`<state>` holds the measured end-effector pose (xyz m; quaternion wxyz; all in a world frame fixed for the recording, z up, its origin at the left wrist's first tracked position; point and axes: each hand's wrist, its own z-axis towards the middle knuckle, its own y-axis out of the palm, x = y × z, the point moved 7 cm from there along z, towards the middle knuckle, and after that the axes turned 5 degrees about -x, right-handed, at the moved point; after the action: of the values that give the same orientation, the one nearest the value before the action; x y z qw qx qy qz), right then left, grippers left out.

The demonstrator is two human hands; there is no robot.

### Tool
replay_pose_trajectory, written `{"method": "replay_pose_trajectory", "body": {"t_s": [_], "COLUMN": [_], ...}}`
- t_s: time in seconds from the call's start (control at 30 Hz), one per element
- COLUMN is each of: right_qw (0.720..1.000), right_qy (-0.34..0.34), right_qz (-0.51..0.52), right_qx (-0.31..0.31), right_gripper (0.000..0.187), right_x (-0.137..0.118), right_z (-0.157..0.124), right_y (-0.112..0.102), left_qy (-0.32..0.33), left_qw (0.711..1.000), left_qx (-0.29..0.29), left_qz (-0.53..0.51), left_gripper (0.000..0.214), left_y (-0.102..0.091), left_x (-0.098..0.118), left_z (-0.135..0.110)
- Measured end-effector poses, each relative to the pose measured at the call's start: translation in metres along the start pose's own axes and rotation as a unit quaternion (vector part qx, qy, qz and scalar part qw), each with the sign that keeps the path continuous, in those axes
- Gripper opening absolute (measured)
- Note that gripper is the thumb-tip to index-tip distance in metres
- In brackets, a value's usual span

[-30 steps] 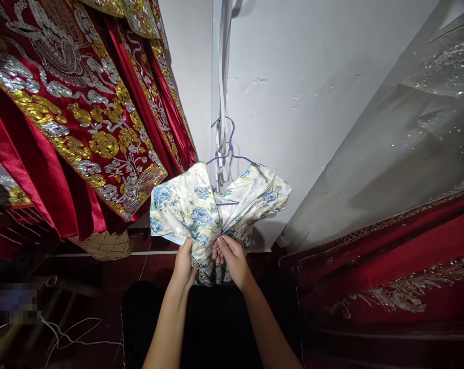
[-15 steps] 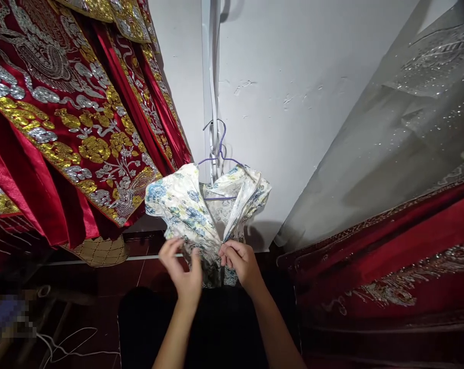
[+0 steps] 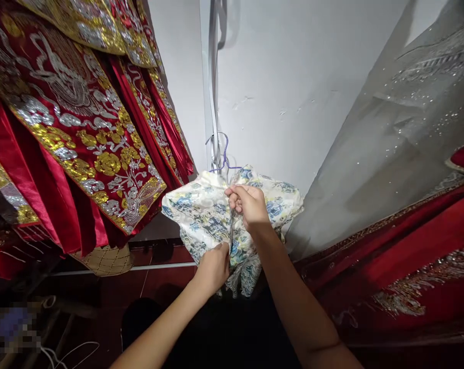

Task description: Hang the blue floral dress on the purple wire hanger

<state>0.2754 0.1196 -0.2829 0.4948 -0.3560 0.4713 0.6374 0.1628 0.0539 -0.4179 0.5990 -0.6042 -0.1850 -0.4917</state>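
Note:
A short-sleeved, white, blue and yellow floral dress [image 3: 201, 207] hangs in front of me on a purple hanger [image 3: 226, 159]. Its middle opening is drawn together along a zipper [image 3: 231, 233]. At the neckline, my right hand [image 3: 249, 202] is closed in a pinch at the top of that zipper; the pull itself is hidden by the fingers. Lower down, my left hand [image 3: 215, 266] grips the dress fabric beside the zipper line, its fingertips mostly out of sight. Below the hands the skirt part falls in gathered folds.
A white pole [image 3: 211, 77] stands against the wall behind the hanger. Red embroidered costumes [image 3: 112, 164] hang on the left. On the right are a sheer sparkly gown [image 3: 370, 154] and red cloth [image 3: 427, 241]. A white cable [image 3: 78, 348] lies at lower left.
My right hand has risen with the zipper from the waist to the neckline, and the open front has come together. My left hand, open before, has moved right and closed on the fabric.

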Motion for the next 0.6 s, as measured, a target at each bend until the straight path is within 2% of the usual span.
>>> {"method": "replay_pose_trajectory", "body": {"t_s": [0.1, 0.2, 0.27, 0.3, 0.33, 0.4, 0.5, 0.53, 0.6], "right_qw": [0.999, 0.999, 0.998, 0.996, 0.995, 0.994, 0.992, 0.991, 0.991], "right_qy": [-0.037, -0.044, -0.038, -0.038, -0.043, -0.066, -0.108, -0.111, -0.093], "right_qz": [0.011, -0.020, -0.058, -0.073, -0.082, -0.081, -0.064, -0.072, -0.096], "right_qx": [0.013, 0.007, -0.011, -0.023, -0.032, -0.035, -0.003, 0.005, 0.013], "right_gripper": [0.026, 0.023, 0.020, 0.020, 0.020, 0.021, 0.023, 0.023, 0.024], "right_x": [-0.015, -0.019, -0.023, -0.025, -0.027, -0.027, -0.008, 0.004, 0.032], "right_z": [0.000, -0.013, -0.018, -0.019, -0.019, -0.016, -0.014, -0.015, -0.019], "right_y": [0.002, -0.001, -0.001, 0.000, 0.001, 0.004, 0.001, -0.001, -0.007], "left_qy": [0.004, 0.043, 0.120, 0.150, 0.176, 0.217, 0.253, 0.257, 0.251], "left_qw": [0.999, 0.997, 0.992, 0.986, 0.980, 0.970, 0.955, 0.951, 0.938], "left_qx": [-0.050, -0.060, 0.026, 0.069, 0.091, 0.106, 0.126, 0.152, 0.238], "left_qz": [0.002, -0.010, -0.027, -0.023, -0.016, 0.028, 0.091, 0.087, 0.032], "left_gripper": [0.027, 0.021, 0.008, 0.011, 0.014, 0.013, 0.017, 0.019, 0.019], "left_y": [-0.012, -0.046, -0.083, -0.098, -0.109, -0.117, -0.117, -0.122, -0.145], "left_x": [0.009, 0.042, 0.076, 0.092, 0.105, 0.125, 0.136, 0.135, 0.125], "left_z": [0.020, 0.040, 0.051, 0.055, 0.058, 0.065, 0.069, 0.069, 0.064]}}
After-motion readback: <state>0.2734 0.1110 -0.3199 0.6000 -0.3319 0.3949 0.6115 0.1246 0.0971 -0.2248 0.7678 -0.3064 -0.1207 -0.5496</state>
